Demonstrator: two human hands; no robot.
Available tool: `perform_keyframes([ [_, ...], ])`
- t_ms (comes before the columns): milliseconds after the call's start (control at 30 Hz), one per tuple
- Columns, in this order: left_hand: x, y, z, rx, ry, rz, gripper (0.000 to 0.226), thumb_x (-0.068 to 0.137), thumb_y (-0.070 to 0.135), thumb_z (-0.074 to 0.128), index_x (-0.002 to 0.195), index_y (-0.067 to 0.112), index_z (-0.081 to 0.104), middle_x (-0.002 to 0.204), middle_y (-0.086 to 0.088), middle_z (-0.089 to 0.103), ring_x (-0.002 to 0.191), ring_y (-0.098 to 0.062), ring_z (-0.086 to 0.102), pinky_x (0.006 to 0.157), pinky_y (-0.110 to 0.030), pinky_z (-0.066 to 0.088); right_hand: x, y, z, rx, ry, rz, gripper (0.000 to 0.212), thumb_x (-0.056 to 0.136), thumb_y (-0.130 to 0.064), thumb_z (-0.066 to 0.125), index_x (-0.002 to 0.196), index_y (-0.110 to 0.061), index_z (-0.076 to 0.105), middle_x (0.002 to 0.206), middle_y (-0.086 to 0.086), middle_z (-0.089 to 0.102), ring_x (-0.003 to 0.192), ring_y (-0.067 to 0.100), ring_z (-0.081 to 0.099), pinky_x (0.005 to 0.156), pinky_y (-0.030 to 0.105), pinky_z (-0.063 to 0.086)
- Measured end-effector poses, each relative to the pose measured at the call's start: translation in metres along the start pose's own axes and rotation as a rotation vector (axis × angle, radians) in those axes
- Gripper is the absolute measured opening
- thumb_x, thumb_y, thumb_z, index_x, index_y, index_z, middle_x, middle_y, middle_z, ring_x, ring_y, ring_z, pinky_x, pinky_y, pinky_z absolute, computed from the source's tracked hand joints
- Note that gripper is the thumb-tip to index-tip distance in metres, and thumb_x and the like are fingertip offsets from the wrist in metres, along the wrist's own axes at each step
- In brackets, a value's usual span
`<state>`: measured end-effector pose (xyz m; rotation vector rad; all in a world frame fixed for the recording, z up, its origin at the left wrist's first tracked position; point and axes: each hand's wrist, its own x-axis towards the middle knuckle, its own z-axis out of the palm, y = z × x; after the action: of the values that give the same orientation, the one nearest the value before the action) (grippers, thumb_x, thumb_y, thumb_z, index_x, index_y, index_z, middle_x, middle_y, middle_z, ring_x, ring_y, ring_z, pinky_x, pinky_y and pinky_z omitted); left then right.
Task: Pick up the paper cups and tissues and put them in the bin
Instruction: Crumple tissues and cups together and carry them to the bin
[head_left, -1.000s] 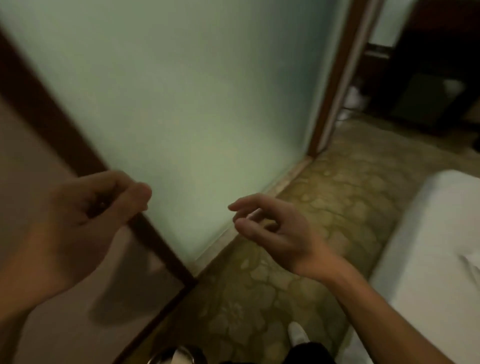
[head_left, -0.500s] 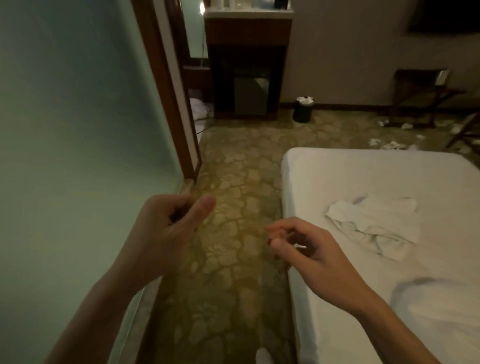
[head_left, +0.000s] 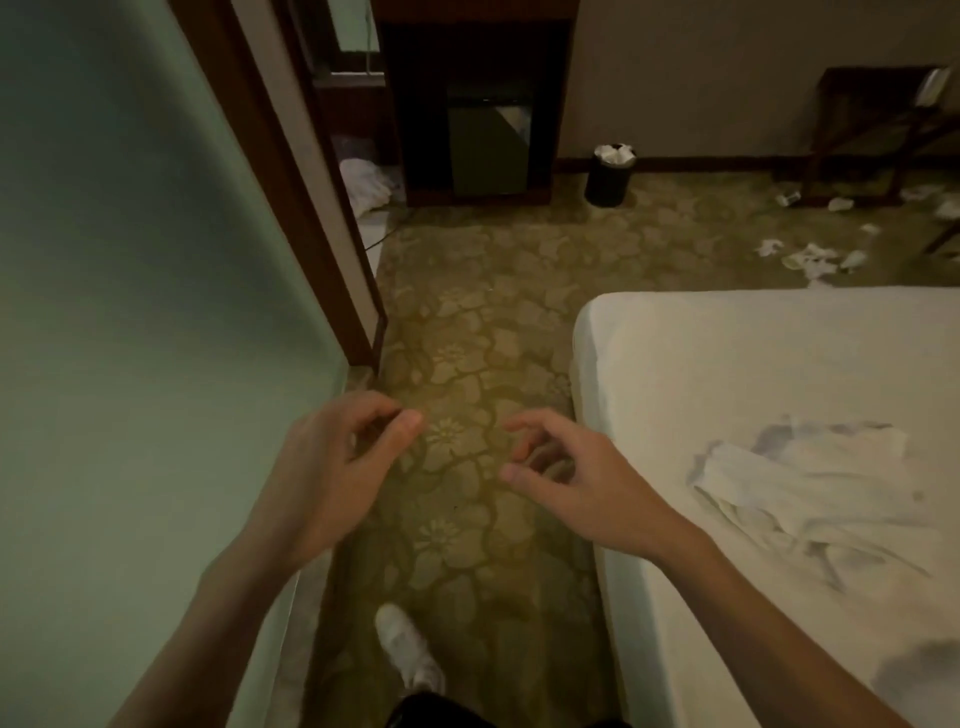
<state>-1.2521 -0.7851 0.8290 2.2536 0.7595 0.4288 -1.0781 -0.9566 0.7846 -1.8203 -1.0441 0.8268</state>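
At the bottom edge a white shoe (head_left: 410, 656) stands on the flower-patterned carpet (head_left: 467, 364). Above it, both bare hands hang over the carpet, near each other but apart. The left hand (head_left: 332, 478) has a slack grip: fingers half curled, thumb stretched toward them, nothing between. The right hand (head_left: 582, 483) is much the same, its grip loose and empty, fingers bent and thumb apart from them.

A pale green wall (head_left: 130, 312) runs along the left. A bed (head_left: 753, 374) with a white sheet fills the right, and a crumpled white cloth (head_left: 810, 488) lies on it. At the wall's end stands a dark wooden door frame (head_left: 275, 182), with a white heap of cloth (head_left: 363, 183) on the floor beyond.

Farther on, a dark cabinet (head_left: 415, 104) stands against the far wall. Just right of it the black bin (head_left: 608, 182) stands upright on the carpet, with white paper at its mouth. The tissues (head_left: 810, 257) lie scattered on the carpet at far right, beyond the bed, well apart from the bin and both hands. What looks like a paper cup (head_left: 789, 197) lies on its side near a dark wooden rack (head_left: 872, 83).
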Motion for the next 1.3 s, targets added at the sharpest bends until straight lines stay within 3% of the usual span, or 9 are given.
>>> perform_keyframes([
  [167,0.115,-0.082,-0.004,-0.051,-0.021,-0.034,0.036,0.087,0.055,0.054,0.070,0.024,0.063,0.062,0.004,0.058,0.061,-0.010,0.054,0.056,-0.025,0.041,0.109,0.011,0.015,-0.121,0.065,0.091,0.051,0.078,-0.068,0.060,0.124,-0.046,0.053,0.104,-0.021,0.058,0.092,0.001,0.061,0.078,0.031,0.058],
  [367,0.269,-0.130,-0.005,-0.059,-0.243,0.006,0.022,0.091,0.045,0.061,0.077,0.029,0.066,0.067,0.008,0.063,0.063,-0.006,0.059,0.059,-0.026,0.047,0.210,-0.001,0.007,-0.129,0.253,0.199,0.049,0.081,-0.063,0.063,0.124,-0.040,0.055,0.102,-0.017,0.059,0.082,0.008,0.061,0.073,0.032,0.056],
  [533,0.396,-0.121,0.010,-0.031,-0.363,0.210,0.013,0.091,0.039,0.066,0.079,0.033,0.065,0.073,0.019,0.063,0.075,0.002,0.060,0.065,-0.012,0.044,0.283,0.007,-0.025,-0.172,0.374,0.289,0.065,0.075,-0.075,0.055,0.132,-0.044,0.048,0.107,-0.022,0.057,0.086,0.005,0.061,0.077,0.030,0.057],
  [633,0.467,-0.120,0.035,0.038,-0.446,0.298,0.006,0.091,0.041,0.064,0.091,0.036,0.065,0.091,0.022,0.062,0.093,-0.001,0.056,0.083,-0.025,0.042,0.333,0.030,-0.047,-0.179,0.444,0.358,0.065,0.076,-0.074,0.057,0.133,-0.044,0.046,0.110,-0.020,0.056,0.091,0.003,0.059,0.082,0.026,0.056],
  [800,0.592,-0.133,0.088,0.099,-0.564,0.309,0.011,0.094,0.040,0.060,0.097,0.032,0.068,0.090,0.022,0.063,0.088,0.006,0.058,0.077,-0.019,0.047,0.452,0.084,-0.095,-0.098,0.525,0.434,0.050,0.083,-0.056,0.067,0.124,-0.032,0.055,0.103,-0.014,0.060,0.087,0.002,0.060,0.078,0.022,0.055],
  [900,0.666,-0.134,0.110,0.146,-0.617,0.292,0.017,0.095,0.038,0.060,0.102,0.026,0.071,0.093,0.017,0.066,0.088,0.002,0.060,0.079,-0.022,0.050,0.528,0.105,-0.127,-0.022,0.523,0.467,0.042,0.084,-0.048,0.069,0.119,-0.026,0.060,0.100,-0.009,0.063,0.084,0.007,0.062,0.080,0.031,0.056],
  [1067,0.778,-0.116,0.132,0.193,-0.706,0.405,0.015,0.094,0.036,0.063,0.098,0.024,0.071,0.091,0.015,0.065,0.087,0.001,0.057,0.077,-0.023,0.048,0.623,0.119,-0.191,0.001,0.476,0.441,0.042,0.082,-0.048,0.070,0.117,-0.026,0.060,0.101,-0.009,0.061,0.084,0.008,0.062,0.080,0.036,0.056],
  [1200,0.870,-0.091,0.163,0.238,-0.817,0.510,0.016,0.095,0.039,0.061,0.099,0.026,0.069,0.095,0.015,0.060,0.091,0.004,0.051,0.074,-0.008,0.038,0.667,0.135,-0.247,0.024,0.503,0.422,0.048,0.077,-0.060,0.063,0.117,-0.034,0.058,0.105,-0.013,0.060,0.090,0.004,0.060,0.080,0.029,0.054],
  [1300,0.945,-0.066,0.204,0.233,-0.891,0.632,0.018,0.095,0.039,0.060,0.103,0.027,0.070,0.101,0.015,0.062,0.096,0.002,0.055,0.081,-0.015,0.045,0.697,0.160,-0.291,0.028,0.611,0.486,0.045,0.081,-0.054,0.066,0.120,-0.032,0.058,0.106,-0.013,0.061,0.092,0.004,0.059,0.079,0.028,0.054],
])
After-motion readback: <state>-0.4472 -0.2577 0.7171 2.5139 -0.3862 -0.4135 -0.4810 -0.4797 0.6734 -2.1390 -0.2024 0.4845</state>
